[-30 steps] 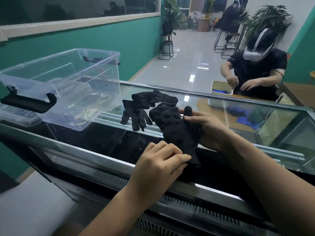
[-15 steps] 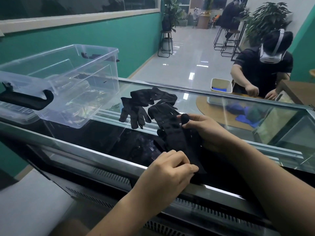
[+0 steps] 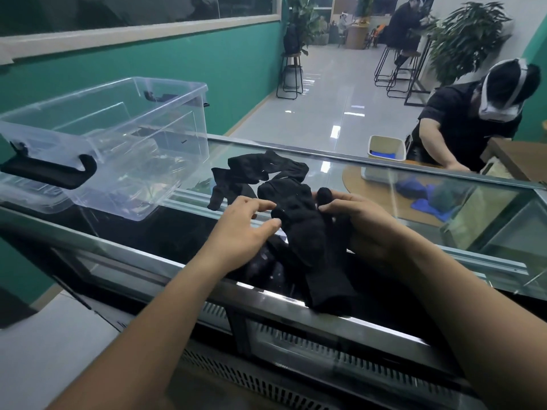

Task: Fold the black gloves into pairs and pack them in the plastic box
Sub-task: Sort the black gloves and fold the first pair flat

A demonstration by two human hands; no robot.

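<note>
Two hands, one bundle: your near gloves (image 3: 305,241) lie on the glass counter (image 3: 414,184) between your hands. The cuff end points toward you and hangs over the counter's near edge, and the finger ends point away.
Count in the bundle: it looks thicker than one glove, so I judge it is a pair laid together. The black cloth hides the layers, so I cannot tell for sure.
Right hand (image 3: 367,223): its fingers are curled round the right side of the bundle, and one glove finger stands up over your index finger.
Left hand (image 3: 239,229): the fingers are almost straight and a little spread. Their tips touch the left edge of the bundle and do not clamp it.
How it will handle: this is soft, light, limp cloth that will probably not keep a fold by itself. The glass below looks slippery, so the bundle may slide when you press.
Where to take hold: pinch both layers together at the cuff and at the palm. A single glove finger would only stretch.
Loose gloves (image 3: 260,173): they lie in a tangled heap just behind the bundle, touching it or nearly.
Plastic box (image 3: 177,87): it is clear and open at the top, and stands at the left on the same counter, apart from the gloves. No black glove shows inside, as far as the reflections allow.
Step, in my judgement: you are folding, and packing is not yet begun.
</note>
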